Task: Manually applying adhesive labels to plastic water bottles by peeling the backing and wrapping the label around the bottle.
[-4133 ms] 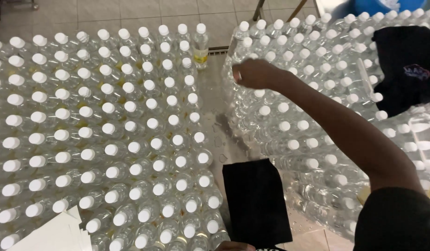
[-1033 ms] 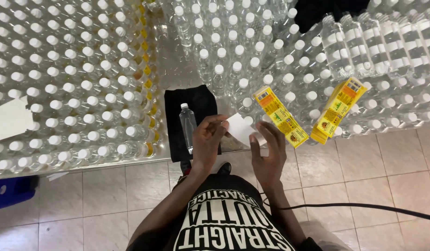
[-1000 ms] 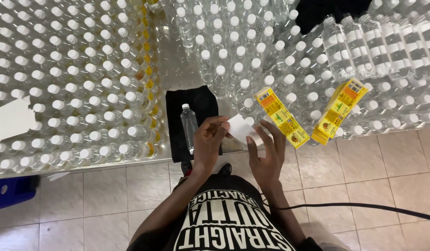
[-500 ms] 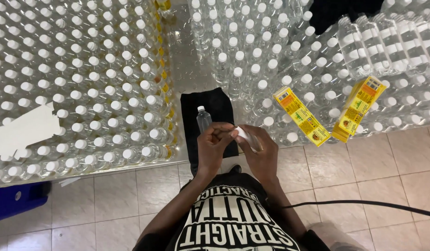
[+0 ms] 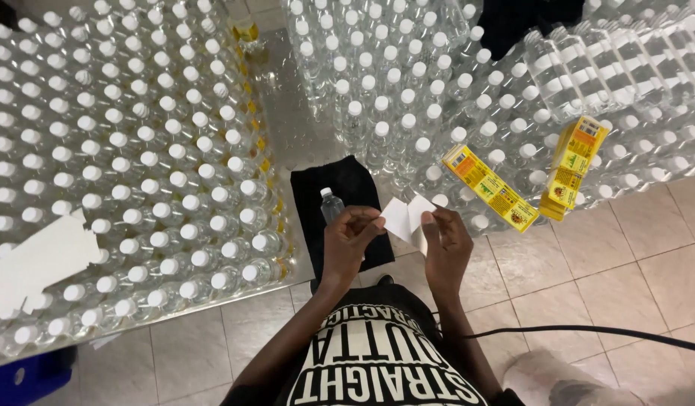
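While both hands meet over the counter's front edge, the left hand point(image 5: 351, 239) pinches one corner of a small white label sheet point(image 5: 404, 216) and the right hand point(image 5: 446, 244) pinches the other side, fingertips closed narrow on the paper. That sheet looks peeled into two white flaps, held in the air just in front of the counter edge.

One clear capped bottle point(image 5: 331, 204) lies alone on one black cloth point(image 5: 343, 207) at the front edge of the steel counter point(image 5: 287, 120), just beyond the left hand.

Two yellow rectangular label packs: one point(image 5: 490, 188) lies slanted on bottle caps near the front edge, right of the hands; the second point(image 5: 574, 167) stands tilted further right. Both are yellow with orange ends and small printed panels.

Left block of white-capped bottles point(image 5: 137, 150) is too many to count, filling the counter's left side; some along its right edge show yellow liquid. Right block point(image 5: 407, 83) is also uncounted, with white-banded bottles lying down at the far right corner. One stack of white sheets point(image 5: 35, 259) rests on caps at the left front corner. One black cable point(image 5: 588, 331) crosses the tiled floor.
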